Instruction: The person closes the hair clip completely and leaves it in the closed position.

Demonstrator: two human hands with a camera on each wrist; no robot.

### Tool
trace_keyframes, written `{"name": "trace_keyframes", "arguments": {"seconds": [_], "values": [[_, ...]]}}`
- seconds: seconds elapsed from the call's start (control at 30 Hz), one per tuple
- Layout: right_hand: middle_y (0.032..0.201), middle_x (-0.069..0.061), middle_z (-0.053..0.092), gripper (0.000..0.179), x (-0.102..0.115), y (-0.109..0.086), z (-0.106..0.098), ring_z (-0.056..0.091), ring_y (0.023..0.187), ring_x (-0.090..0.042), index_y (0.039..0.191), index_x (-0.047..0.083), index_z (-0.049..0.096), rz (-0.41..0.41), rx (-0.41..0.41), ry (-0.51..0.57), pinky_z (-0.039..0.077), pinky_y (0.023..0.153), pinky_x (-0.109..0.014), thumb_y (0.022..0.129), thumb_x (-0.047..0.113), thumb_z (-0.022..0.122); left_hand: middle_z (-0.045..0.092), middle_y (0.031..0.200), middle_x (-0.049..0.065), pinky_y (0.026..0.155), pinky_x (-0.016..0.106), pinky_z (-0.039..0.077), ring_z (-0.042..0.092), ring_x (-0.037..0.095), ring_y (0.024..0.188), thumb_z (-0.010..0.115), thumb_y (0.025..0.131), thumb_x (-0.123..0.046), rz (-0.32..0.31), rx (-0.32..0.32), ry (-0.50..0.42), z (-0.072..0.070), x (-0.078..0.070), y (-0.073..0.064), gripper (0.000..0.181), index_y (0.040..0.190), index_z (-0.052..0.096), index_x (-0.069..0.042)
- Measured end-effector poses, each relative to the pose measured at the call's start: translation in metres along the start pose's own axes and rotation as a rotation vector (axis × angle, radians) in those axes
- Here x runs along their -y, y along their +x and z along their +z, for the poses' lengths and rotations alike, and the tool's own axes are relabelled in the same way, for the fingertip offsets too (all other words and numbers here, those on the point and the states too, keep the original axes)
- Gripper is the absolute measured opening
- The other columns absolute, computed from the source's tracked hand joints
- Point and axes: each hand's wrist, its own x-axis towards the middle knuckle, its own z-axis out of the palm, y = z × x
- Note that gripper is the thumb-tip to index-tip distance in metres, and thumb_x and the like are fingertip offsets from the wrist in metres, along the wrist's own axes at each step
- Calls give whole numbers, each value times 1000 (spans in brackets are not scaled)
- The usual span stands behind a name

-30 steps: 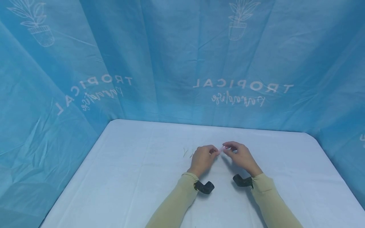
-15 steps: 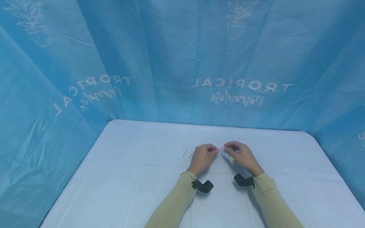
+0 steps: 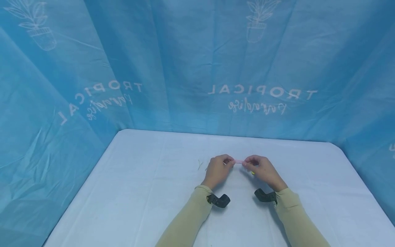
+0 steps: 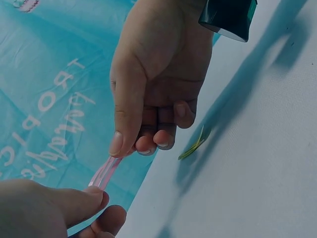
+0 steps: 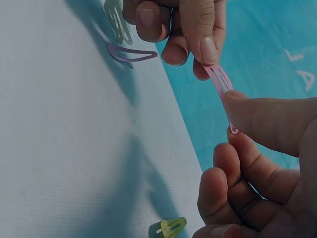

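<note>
A pink snap hair clip [image 3: 239,161] is stretched between my two hands, above the white table. My left hand [image 3: 217,170] pinches one end between thumb and fingers, while my right hand [image 3: 262,171] pinches the other. In the right wrist view the hair clip [image 5: 214,77] slants from the left thumb down past the right thumb, and its narrow end shows below. The left wrist view shows its middle part, with both ends covered by fingers. A yellow hair clip [image 5: 173,227] lies on the table beneath my right hand.
Beside my left hand, a purple hair clip [image 5: 130,53] and pale green hair clips [image 5: 116,22] rest on the table [image 3: 129,192]. Blue printed curtains [image 3: 185,68] hang behind and at both sides of it. A black device [image 3: 219,201] sits on each wrist.
My hands have moved slightly apart, with more of the pink hair clip showing between them and lying more level. The yellow hair clip has come into sight beside my right hand.
</note>
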Motion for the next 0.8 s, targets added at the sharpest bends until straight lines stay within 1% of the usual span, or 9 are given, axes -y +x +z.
{"name": "trace_keyframes", "arguments": {"seconds": [0.2, 0.43, 0.63, 0.8], "values": [[99, -10, 68, 34, 0, 0, -1, 58, 85, -23, 110, 1, 66, -25, 31, 16, 48, 70, -35, 96, 32, 69, 65, 81, -10, 60, 23, 41, 50, 6, 63, 69, 96, -28, -8, -7, -29, 0, 1, 0, 15, 102, 76, -16], [92, -10, 66, 27, -1, -1, -2, 55, 81, -23, 103, 4, 67, -93, 53, 47, 45, 68, -36, 96, 30, 69, 67, 85, -9, 66, 26, 45, 54, 5, 71, 69, 96, -31, -10, -13, -61, 1, 4, 3, 17, 103, 76, -18], [91, -12, 63, 24, 0, -2, -4, 52, 77, -24, 103, 4, 67, -98, 78, 87, 44, 63, -34, 97, 27, 69, 68, 88, -10, 70, 28, 47, 57, 5, 77, 67, 97, -34, -27, 6, -87, 0, 6, 3, 20, 106, 75, -18], [91, -14, 62, 27, 1, -4, -5, 51, 75, -23, 104, 3, 67, -103, 99, 113, 43, 60, -33, 96, 29, 69, 67, 84, -11, 67, 26, 47, 58, 4, 73, 67, 97, -34, -29, 23, -116, 0, 8, 4, 22, 108, 75, -17]]}}
